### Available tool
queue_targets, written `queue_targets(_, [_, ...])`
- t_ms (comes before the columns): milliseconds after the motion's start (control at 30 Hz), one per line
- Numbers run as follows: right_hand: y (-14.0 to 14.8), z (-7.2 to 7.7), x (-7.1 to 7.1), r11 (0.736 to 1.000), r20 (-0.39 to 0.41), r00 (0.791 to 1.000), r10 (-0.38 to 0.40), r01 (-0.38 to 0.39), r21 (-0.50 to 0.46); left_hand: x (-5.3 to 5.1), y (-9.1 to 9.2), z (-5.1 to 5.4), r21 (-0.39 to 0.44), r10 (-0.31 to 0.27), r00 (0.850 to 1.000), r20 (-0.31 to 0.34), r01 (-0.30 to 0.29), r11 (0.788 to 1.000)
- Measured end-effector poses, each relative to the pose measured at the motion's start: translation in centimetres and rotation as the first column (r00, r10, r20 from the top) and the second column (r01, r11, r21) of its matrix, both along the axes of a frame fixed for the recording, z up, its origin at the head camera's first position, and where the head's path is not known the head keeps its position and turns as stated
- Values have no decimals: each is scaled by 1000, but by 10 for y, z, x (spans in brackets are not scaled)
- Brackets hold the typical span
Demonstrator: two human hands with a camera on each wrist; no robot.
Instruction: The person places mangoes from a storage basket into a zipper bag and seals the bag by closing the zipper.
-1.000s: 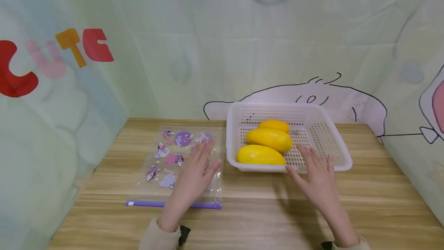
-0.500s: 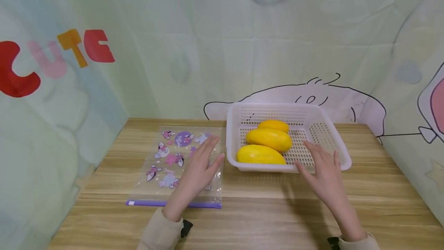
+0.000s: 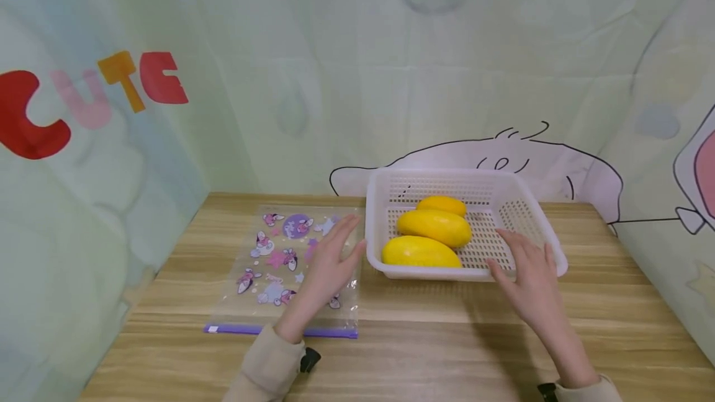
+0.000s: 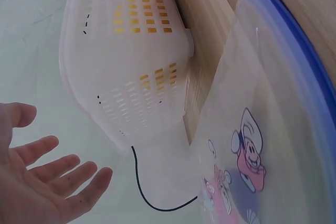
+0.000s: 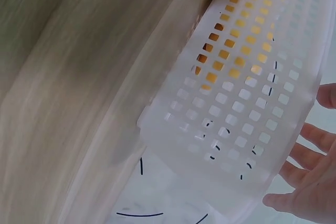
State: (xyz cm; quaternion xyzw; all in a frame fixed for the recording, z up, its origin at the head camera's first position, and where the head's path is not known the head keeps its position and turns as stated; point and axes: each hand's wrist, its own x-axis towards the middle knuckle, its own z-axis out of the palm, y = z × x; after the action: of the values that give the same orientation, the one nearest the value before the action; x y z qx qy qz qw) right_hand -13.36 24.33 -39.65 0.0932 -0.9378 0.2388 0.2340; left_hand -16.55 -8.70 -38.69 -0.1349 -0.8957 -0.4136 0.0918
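A white perforated basket stands on the table with three yellow oval fruits lying in its left part. To its left a clear zip bag with cartoon prints and a purple slider edge lies flat. My left hand hovers over the bag's right side, fingers extended, holding nothing; in the left wrist view that hand is apart from the basket. My right hand is over the basket's front right rim with fingers spread, empty; whether the right hand touches the rim is unclear.
The wooden table reaches back to a printed curtain that hangs behind it and along both sides. The basket's back wall is close to the curtain.
My right hand has moved to the right along the basket's front. My left hand has shifted slightly right and up over the bag. Basket, fruits and bag lie as before.
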Motion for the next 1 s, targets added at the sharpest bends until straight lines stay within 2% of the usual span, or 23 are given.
queue_targets(200, [7, 1, -3, 1000, -38, 999, -3, 3, -19, -6, 4, -3, 6, 9, 1000, 9, -9, 1000])
queue_targets(367, [16, 1, -6, 999, -29, 999, -26, 25, -31, -11, 8, -7, 28, 16, 1000, 26, -17, 999])
queue_targets(600, [27, -2, -10, 999, -64, 998, -29, 26, -41, -14, 10, -8, 54, 27, 999, 37, -29, 998])
queue_targets(1000, [38, 0, -19, 999, -87, 996, -36, 32, -42, -22, 13, -12, 85, 6, 999, 39, -9, 996])
